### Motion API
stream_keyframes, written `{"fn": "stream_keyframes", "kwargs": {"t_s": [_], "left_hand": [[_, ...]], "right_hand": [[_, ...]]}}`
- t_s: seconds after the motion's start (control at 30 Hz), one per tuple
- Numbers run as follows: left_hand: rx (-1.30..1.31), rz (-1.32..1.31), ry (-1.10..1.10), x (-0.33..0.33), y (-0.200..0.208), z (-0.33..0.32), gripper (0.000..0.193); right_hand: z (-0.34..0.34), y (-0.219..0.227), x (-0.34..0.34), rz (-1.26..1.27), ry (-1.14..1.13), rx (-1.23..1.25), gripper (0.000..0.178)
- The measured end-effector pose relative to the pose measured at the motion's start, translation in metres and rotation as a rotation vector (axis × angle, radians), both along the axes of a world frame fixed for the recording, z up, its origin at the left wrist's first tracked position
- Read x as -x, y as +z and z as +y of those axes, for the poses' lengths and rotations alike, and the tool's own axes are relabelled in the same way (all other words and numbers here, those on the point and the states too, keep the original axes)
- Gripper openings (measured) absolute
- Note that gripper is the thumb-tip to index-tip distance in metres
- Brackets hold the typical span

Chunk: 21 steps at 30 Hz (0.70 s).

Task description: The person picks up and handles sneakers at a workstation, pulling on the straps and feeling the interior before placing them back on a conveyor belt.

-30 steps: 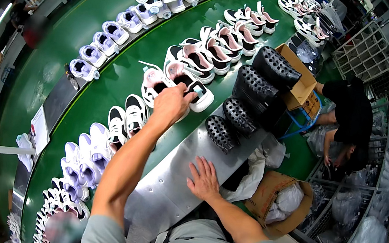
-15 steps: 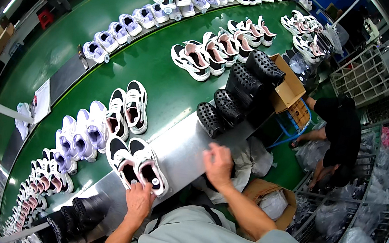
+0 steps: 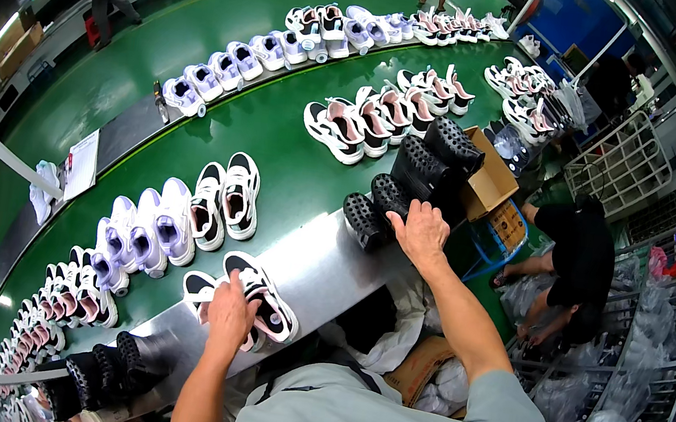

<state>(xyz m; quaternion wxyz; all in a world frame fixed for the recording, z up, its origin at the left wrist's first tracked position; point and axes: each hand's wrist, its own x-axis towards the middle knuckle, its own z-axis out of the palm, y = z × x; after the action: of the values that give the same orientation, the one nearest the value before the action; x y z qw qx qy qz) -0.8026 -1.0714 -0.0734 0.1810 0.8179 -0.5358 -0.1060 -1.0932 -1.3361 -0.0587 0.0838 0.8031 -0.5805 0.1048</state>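
A pair of white, black and pink sneakers lies on the metal ledge in front of me. My left hand [image 3: 229,314] is closed over the left sneaker [image 3: 198,285] and hides much of it. Just beside it is the right sneaker [image 3: 272,309], its pink-lined opening and a round pale sticker inside showing. My right hand [image 3: 422,232] is stretched out at the near end of a black perforated shoe-shaped block [image 3: 392,194], thumb and fingers apart. Whether the fingertips touch the block I cannot tell. Another such block [image 3: 364,221] stands to its left.
Sneakers line the green table [image 3: 274,177], with a lilac pair [image 3: 155,225] at left. An open carton [image 3: 492,176] sits on a blue-framed stool [image 3: 498,241] at right. A person in black [image 3: 579,260] bends beside racks. More black blocks [image 3: 108,369] stand lower left.
My right hand has moved forward to the black blocks. My left hand has shifted from the right sneaker's heel onto the left sneaker, which now sits differently. The whole view has shifted slightly.
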Motion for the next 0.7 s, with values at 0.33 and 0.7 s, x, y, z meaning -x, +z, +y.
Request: {"fn": "stream_keyframes", "kwargs": {"t_s": [0.33, 0.7], "left_hand": [[-0.147, 0.339, -0.032, -0.017, -0.028, -0.038, 0.047], [-0.073, 0.556, -0.358, -0.001, -0.065, -0.074, 0.024]], "right_hand": [[0.130, 0.061, -0.033, -0.379, 0.413, -0.691, 0.050], [0.184, -0.065, -0.115, -0.253, 0.371, -0.476, 0.039]]}}
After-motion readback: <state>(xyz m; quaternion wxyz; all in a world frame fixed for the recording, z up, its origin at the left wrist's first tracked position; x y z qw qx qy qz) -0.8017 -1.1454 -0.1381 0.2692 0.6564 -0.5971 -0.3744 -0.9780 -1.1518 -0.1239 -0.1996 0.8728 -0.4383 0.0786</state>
